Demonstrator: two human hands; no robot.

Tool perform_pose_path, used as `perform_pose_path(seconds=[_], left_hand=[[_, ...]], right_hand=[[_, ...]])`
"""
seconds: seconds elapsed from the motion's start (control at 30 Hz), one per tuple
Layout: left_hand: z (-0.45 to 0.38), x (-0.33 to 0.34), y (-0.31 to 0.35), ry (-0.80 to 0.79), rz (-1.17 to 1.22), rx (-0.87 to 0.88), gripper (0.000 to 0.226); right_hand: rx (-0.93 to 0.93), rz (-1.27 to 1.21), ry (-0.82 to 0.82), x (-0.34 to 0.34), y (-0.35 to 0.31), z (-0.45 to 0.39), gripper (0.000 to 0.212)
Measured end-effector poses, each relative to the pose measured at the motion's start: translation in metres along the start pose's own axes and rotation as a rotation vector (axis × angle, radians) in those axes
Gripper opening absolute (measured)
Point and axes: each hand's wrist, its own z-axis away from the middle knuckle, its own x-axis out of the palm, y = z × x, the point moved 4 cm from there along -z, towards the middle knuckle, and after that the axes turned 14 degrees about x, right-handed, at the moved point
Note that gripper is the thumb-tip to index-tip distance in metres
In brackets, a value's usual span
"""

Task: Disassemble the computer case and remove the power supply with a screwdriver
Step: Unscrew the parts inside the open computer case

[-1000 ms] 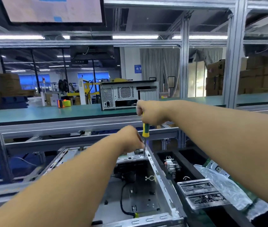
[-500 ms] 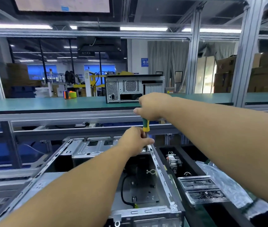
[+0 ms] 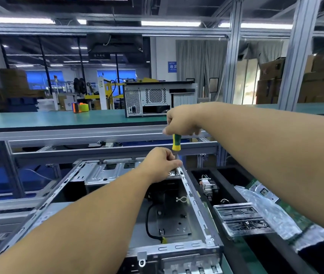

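Observation:
An open grey metal computer case (image 3: 196, 212) lies on its side in front of me, its inside showing a black cable and a bare metal floor. My right hand (image 3: 183, 121) grips the top of a green and yellow screwdriver (image 3: 176, 142), held upright over the case's far right corner. My left hand (image 3: 160, 164) pinches the screwdriver's shaft just above the case frame, hiding the tip. The power supply is not plainly visible; a metal bracket (image 3: 105, 172) spans the far end of the case.
A black bin (image 3: 234, 178) to the right holds a heatsink, a clear plastic screw tray (image 3: 240, 219) and bagged circuit boards (image 3: 272, 210). A second computer case (image 3: 159, 99) stands on the green conveyor bench (image 3: 48, 119) beyond aluminium rails. Cardboard boxes are stacked at the far right.
The view has tilted down and shifted slightly, so more of the case shows. Both hands stay on the screwdriver at the same far right corner.

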Motion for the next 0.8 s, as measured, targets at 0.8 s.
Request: perform_pose_path(seconds=[0.8], left_hand=[[0.0025,-0.0029,0.0037,-0.042,0.04,0.046,0.016]], right_hand=[[-0.056,0.022,0.116,0.0042,-0.0047,-0.0054,0.033]])
